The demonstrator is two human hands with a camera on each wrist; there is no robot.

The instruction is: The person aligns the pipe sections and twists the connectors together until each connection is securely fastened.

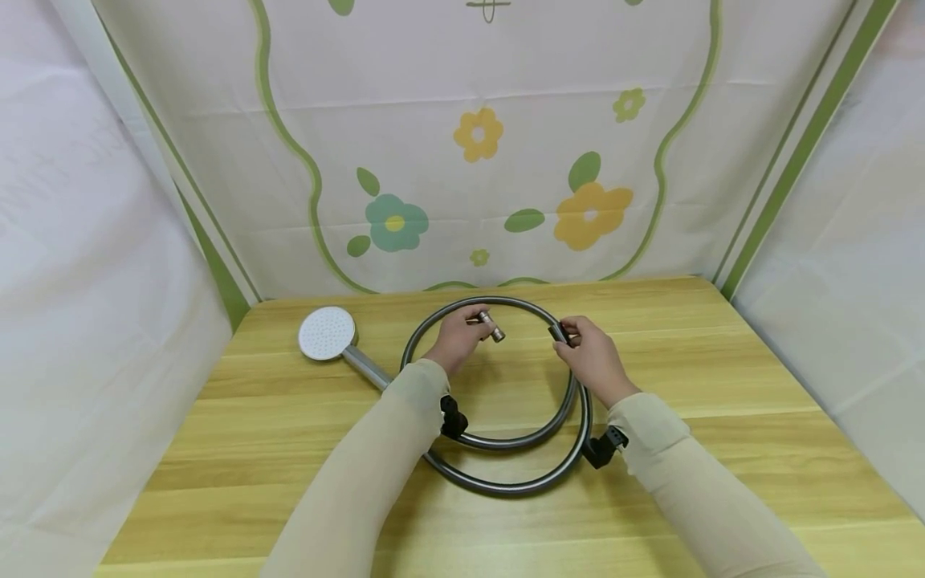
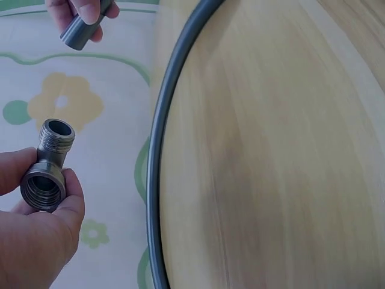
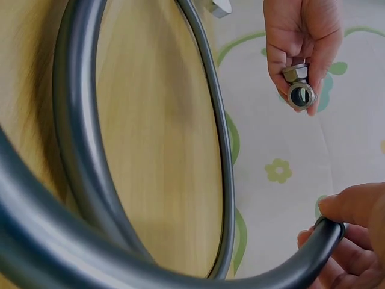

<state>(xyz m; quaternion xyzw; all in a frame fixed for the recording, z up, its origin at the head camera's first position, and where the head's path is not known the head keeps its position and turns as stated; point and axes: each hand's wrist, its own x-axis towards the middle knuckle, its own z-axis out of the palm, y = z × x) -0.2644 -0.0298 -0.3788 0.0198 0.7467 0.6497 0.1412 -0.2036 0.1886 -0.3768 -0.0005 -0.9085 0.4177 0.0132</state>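
Metal fitting (image 2: 51,158) pinched in left hand (image 1: 457,338), hose end (image 2: 78,31) pinched in right hand (image 1: 595,359)

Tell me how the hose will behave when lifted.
The hose probably flexes springily, given its wide, smooth loops. Its glossy surface may feel slippery. Raised by the end in the right hand, it would likely trail.

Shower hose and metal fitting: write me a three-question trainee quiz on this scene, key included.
1. True or false: in the head view, the shower head lies on the table, left of the loops of the hose.
2. Fill in: the right hand holds the ____ of the hose.
3. What does the left hand hold?
A) the shower head
B) the table
C) the metal fitting

Key: 1. True. 2. End. 3. C.
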